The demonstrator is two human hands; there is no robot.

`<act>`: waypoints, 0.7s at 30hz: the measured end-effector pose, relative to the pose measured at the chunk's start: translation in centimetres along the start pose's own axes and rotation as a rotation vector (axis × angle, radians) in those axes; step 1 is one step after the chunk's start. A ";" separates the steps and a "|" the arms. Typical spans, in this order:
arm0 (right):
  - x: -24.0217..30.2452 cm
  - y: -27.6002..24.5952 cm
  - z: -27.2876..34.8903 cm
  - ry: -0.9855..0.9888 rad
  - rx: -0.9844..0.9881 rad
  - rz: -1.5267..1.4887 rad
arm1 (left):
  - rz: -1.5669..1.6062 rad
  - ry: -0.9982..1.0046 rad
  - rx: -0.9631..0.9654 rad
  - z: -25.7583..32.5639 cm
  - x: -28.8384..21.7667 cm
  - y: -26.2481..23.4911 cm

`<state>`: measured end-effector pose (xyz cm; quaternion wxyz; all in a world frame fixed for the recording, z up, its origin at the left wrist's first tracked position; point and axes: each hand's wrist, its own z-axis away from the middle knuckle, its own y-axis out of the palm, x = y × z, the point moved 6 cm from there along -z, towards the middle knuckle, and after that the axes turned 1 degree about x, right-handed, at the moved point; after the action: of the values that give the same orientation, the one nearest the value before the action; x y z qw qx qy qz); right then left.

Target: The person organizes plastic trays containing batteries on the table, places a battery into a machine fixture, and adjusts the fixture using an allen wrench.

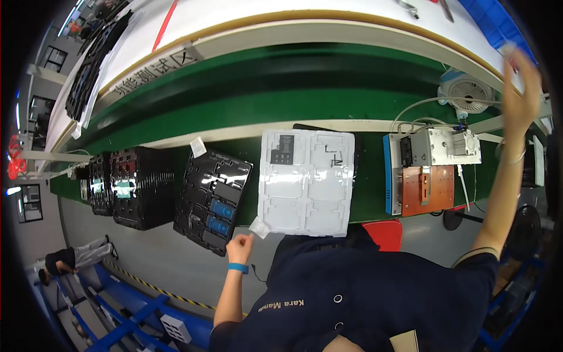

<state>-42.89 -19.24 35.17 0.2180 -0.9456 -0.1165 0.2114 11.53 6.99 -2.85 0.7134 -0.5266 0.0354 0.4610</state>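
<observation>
My left hand [239,249], with a blue wristband, is closed beside the lower right corner of a black moulded tray [199,199]. Whether anything is in its fingers is too small to tell. Two blue rectangular parts [220,217] sit in that tray. To its right lies a white plastic tray [284,205] with square pockets, one holding a dark flat battery-like piece [286,149]. A small white label [258,227] is at this tray's lower left corner, near my left hand. Raised at the far right, my right hand [521,97] is smeared by motion near a blue bin [498,29].
Stacked black trays [138,188] stand at the left. At right is a test fixture [428,182] with an orange-brown plate and tubing, below a small fan [466,91]. A white shelf [281,26] spans the back. Behind me is a red stool [384,234].
</observation>
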 end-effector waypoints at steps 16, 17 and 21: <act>28.1 19.2 25.9 0.516 0.878 -0.700 | 1.145 -0.566 0.864 2.3 2.7 9.8; 28.1 20.1 26.3 0.536 0.879 -0.697 | 1.150 -0.566 0.863 2.2 2.7 9.9; 27.7 22.0 26.5 0.621 0.880 -0.783 | 1.166 -0.536 0.873 2.4 1.9 10.3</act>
<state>-27.53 -20.27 -6.21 0.6678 -0.6733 -0.2858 -0.1376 4.42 10.27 -10.27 0.4827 0.0352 0.3114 0.8178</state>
